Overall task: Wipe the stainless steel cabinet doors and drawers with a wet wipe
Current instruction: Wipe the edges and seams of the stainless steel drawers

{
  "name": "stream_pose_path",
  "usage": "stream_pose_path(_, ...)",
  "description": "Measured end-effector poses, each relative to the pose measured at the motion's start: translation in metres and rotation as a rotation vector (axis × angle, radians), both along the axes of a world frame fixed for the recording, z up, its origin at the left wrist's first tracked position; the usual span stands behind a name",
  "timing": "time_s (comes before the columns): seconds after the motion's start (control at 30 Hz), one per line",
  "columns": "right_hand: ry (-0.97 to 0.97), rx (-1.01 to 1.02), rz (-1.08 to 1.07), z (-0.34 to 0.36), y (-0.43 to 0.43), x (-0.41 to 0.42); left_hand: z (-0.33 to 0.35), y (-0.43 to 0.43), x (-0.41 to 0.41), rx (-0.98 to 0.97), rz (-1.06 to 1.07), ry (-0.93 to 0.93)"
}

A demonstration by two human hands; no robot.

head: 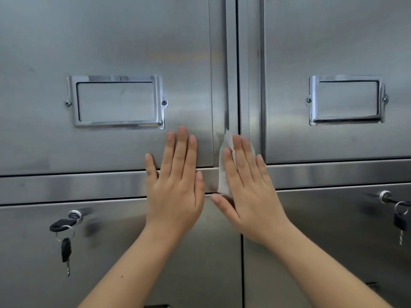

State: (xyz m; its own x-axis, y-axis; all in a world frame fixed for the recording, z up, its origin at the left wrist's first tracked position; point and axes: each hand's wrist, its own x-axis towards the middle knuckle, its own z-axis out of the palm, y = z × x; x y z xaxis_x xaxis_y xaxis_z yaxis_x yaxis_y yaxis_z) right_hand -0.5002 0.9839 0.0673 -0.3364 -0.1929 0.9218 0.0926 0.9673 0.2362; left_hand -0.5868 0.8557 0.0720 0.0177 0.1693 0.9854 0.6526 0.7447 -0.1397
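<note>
Grey, shiny steel fills the whole view. On the far left is the left upper steel door [44, 52], flat and closed. A shiny metal label frame [117, 124], shaped like a box, is fixed on it with a small screw at each side. Below the door runs a long flat steel strip [77, 185]. Under that is the lower left steel door [33, 274]. A round silver lock [75, 215] sits in it with a black-topped key stuck in. A second black key [66, 252] hangs from a ring.

Next comes the left hand [175, 190], laid flat on the steel. Its fingers are straight and close together, with the little finger spread a bit to the left. The fingertips touch the bottom of the left upper door, and the palm covers the strip.

Just beside it is the white wet wipe [222, 174]. It lies on the middle line where the two upper doors meet and goes down over the strip. The right hand [246, 196] lies flat on the wipe and presses it on the steel. Its fingers are straight and close together, and the thumb sticks out to the left. The wipe peeks out above and to the left of the fingers. This hand looks a little blurry.

Further right is the right upper steel door [333, 41] with its own shiny frame [347, 121]. Low on the far right, another silver lock [384, 195] holds a ring with a dark piece [401, 221] hanging from it.
</note>
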Motion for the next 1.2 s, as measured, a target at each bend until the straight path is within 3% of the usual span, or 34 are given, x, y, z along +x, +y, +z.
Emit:
stream_pose_path(0.17, 0.008, -0.023, 0.01, 0.021, 0.002, -0.004, -0.001, 0.0, -0.002, -0.001, -0.003, -0.001)
stream_pose_path(0.57, -0.001, 0.029, 0.019, -0.039, 0.011, 0.007, -0.006, -0.001, 0.005, -0.018, -0.044, -0.047)
stream_pose_path(0.83, -0.035, -0.019, 0.03, -0.087, 0.014, 0.019, -0.075, -0.004, 0.026, -0.132, -0.122, -0.092)
stream_pose_path(1.2, -0.245, -0.112, -0.051, -0.176, 0.016, 0.04, -0.171, 0.009, 0.044, -0.22, -0.172, -0.242)
